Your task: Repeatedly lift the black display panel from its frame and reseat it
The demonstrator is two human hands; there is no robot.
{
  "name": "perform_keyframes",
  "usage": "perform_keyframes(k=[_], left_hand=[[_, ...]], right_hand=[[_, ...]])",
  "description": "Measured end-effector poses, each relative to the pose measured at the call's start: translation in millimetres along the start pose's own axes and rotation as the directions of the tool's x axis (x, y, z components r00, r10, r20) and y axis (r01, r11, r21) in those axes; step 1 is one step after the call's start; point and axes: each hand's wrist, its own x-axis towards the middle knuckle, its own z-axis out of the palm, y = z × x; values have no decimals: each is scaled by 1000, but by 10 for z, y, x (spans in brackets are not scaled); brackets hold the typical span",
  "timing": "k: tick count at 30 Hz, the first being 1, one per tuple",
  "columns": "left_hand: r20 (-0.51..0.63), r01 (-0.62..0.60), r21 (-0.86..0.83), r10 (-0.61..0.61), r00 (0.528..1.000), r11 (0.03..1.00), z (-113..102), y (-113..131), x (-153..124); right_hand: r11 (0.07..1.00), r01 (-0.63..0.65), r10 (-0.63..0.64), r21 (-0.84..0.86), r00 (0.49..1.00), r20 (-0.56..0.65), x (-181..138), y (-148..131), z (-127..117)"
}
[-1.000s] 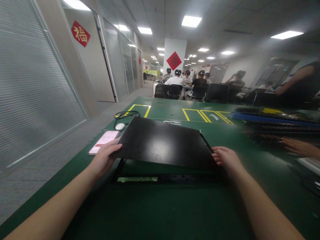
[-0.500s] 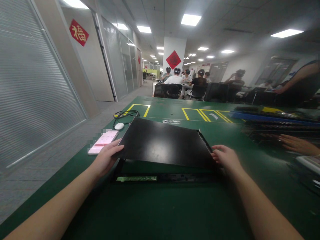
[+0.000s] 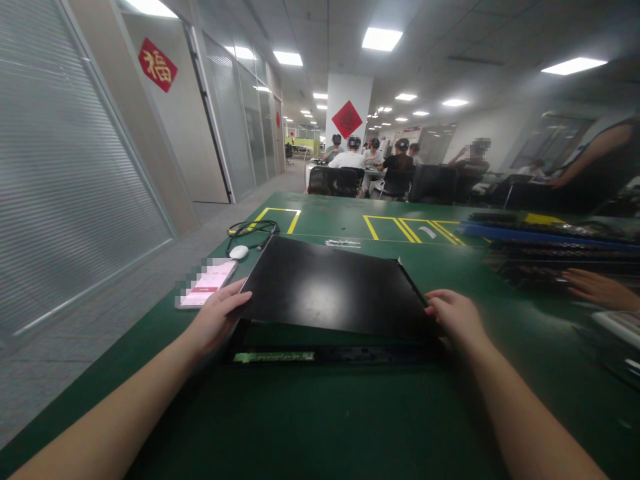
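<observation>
The bare left forearm (image 3: 125, 400) and bare right forearm (image 3: 517, 400) were outstretched, the bare left hand (image 3: 215, 320) thumb uppermost, the bare right hand (image 3: 457, 320) turned inward with its fingers (image 3: 437, 297) curled.

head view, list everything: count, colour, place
table: 1, green, foreground
panel: 1, black, centre
frame: 1, black, beneath panel
phone: 1, pink, left
rounded object: 1, white, beyond phone
cable: 1+, black, beyond phone
piled parts: several, dark, right
tape lines: several, yellow, table
people: several, mixed clothing, background
chairs: several, black, background
posters: several, red, background
lights: several, white, overhead
blinds: 1, grey, left
coworker's hand: 1, bare, right
left hand: 1, bare, holding panel
right hand: 1, bare, panel's right edge
</observation>
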Motion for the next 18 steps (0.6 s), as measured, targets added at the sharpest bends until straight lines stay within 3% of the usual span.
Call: perform_keyframes(k=[6, 18], left_hand=[[47, 17, -25, -16, 999, 1000, -12, -45, 4], [11, 40, -9, -40, 999, 999, 46, -5, -19]], right_hand=[[998, 34, -35, -58, 999, -18, 13, 19, -14], [992, 57, -61, -114, 998, -31, 23, 36, -10]])
